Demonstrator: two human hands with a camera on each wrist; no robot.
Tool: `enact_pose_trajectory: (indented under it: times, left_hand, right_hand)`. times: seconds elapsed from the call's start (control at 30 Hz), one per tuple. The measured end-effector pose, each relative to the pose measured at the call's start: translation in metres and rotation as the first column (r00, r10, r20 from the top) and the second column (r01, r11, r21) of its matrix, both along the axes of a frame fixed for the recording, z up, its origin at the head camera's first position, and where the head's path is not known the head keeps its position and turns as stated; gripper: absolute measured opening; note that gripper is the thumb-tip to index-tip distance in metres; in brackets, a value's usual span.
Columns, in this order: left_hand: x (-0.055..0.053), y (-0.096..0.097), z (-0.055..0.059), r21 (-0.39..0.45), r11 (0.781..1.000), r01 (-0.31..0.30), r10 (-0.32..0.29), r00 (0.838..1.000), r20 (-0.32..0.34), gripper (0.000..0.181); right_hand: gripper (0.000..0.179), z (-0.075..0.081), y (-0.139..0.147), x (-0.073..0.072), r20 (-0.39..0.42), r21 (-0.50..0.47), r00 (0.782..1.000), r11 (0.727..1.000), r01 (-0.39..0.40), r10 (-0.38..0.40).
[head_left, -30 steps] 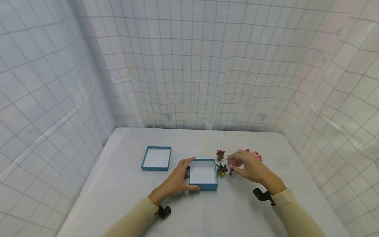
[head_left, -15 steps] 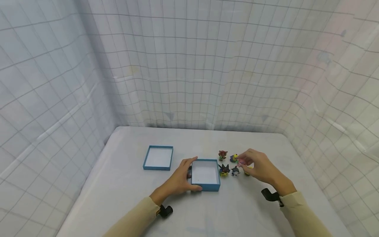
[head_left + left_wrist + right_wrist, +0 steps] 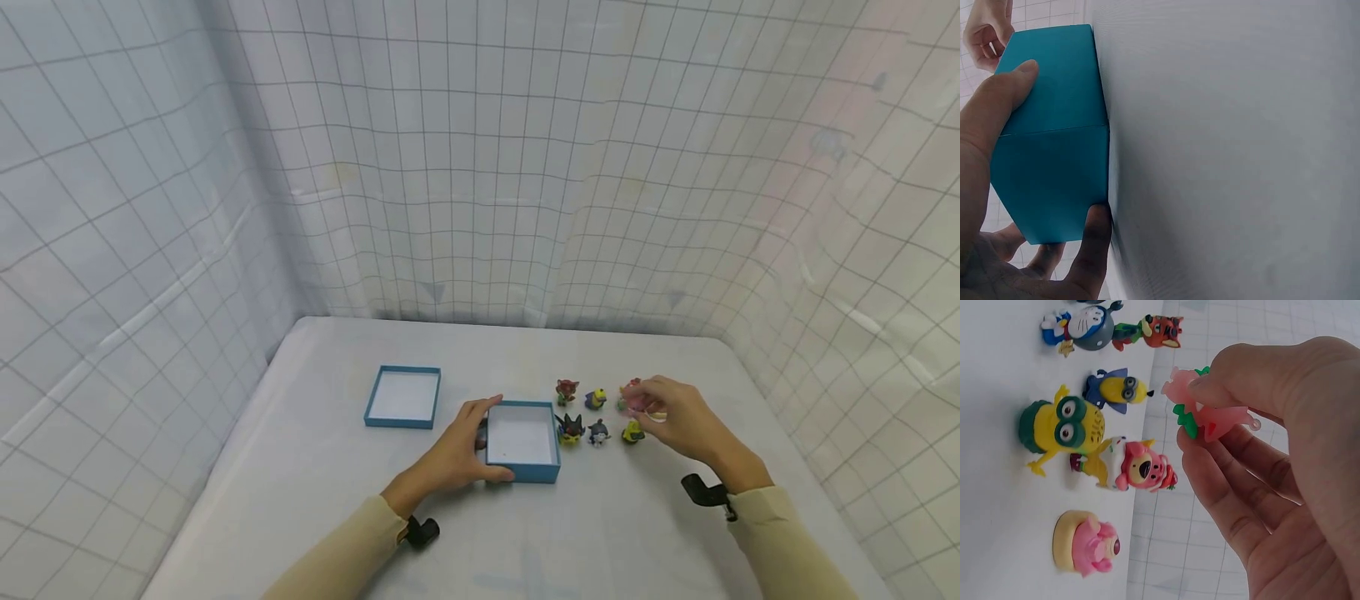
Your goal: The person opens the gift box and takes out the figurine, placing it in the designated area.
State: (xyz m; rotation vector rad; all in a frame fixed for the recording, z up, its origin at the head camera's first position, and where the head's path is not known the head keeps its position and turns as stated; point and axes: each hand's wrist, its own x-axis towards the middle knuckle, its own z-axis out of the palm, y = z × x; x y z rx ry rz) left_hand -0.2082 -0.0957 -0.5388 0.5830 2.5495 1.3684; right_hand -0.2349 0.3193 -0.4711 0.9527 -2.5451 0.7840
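Observation:
My left hand (image 3: 450,458) grips the left side of an open blue box (image 3: 534,473), thumb on its front wall and fingers toward the left and back. In the left wrist view, the thumb and a fingertip press the blue box (image 3: 1054,181). My right hand (image 3: 686,425) is raised over the figurines on the right. It pinches a pink translucent figurine (image 3: 1180,389) with green leaf shapes and a small loop. Below it are a yellow minion figurine (image 3: 1088,428) with green goggles, a pink bear figurine (image 3: 1141,470) and a pink figurine (image 3: 1092,547) on a beige base.
A shallow blue lid (image 3: 403,396) with a white inside lies left of the box. Between box and right hand stand a fox figurine (image 3: 566,392), a blue-and-yellow figurine (image 3: 596,400), a black-eared figurine (image 3: 570,429) and a grey figurine (image 3: 598,432). Gridded curtains (image 3: 480,208) surround the table.
My right hand has moved right with the pink figurine, uncovering figurines that it hid before. The left hand keeps its grip on the box.

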Motion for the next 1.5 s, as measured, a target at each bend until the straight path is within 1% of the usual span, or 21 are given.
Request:
enact_pose_trajectory:
  times: [0.13, 0.33, 0.43, 0.63, 0.77, 1.07, 1.37, 1.5]
  left_hand:
    - [0.0, 0.0, 0.001, -0.002, 1.0, 0.0, 0.0, 1.0, -0.002, 0.125]
    - [0.0, -0.001, 0.001, -0.006, 1.0, 0.001, -0.001, 1.0, -0.007, 0.125]
    - [0.001, -0.001, 0.001, -0.009, 1.0, 0.002, -0.002, 1.0, -0.007, 0.125]
    - [0.001, -0.001, 0.001, -0.004, 1.0, 0.007, -0.007, 1.0, -0.003, 0.125]
    - [0.001, 0.0, 0.001, -0.002, 1.0, 0.007, -0.007, 1.0, -0.001, 0.126]
    - [0.001, -0.001, 0.002, 0.006, 1.0, 0.008, -0.008, 1.0, -0.002, 0.125]
    - [0.001, -0.001, 0.0, -0.01, 1.0, 0.006, -0.006, 1.0, -0.007, 0.126]
    - [0.001, -0.001, 0.001, -0.011, 1.0, 0.001, -0.001, 1.0, -0.003, 0.126]
  right_hand:
    - [0.041, -0.001, 0.007, -0.001, 0.012, 0.006, 1.0, 1.0, 0.024, -0.024]
    - [0.041, -0.003, 0.019, -0.001, 0.005, 0.035, 0.998, 0.997, 0.069, -0.069]
    - [0.039, -0.007, 0.025, -0.001, 0.001, 0.038, 0.997, 0.996, 0.08, -0.08]
    - [0.041, -0.015, 0.038, -0.003, -0.008, 0.061, 0.994, 0.993, 0.105, -0.105]
    - [0.039, -0.019, 0.044, -0.004, 0.024, 0.082, 0.991, 0.989, 0.126, -0.128]
    - [0.032, -0.027, 0.051, -0.002, 0.122, 0.13, 0.974, 0.976, 0.172, -0.188]
    - [0.029, -0.037, 0.056, -0.001, 0.155, 0.114, 0.97, 0.979, 0.171, -0.187]
    - [0.028, -0.039, 0.056, -0.001, 0.188, 0.11, 0.964, 0.979, 0.17, -0.189]
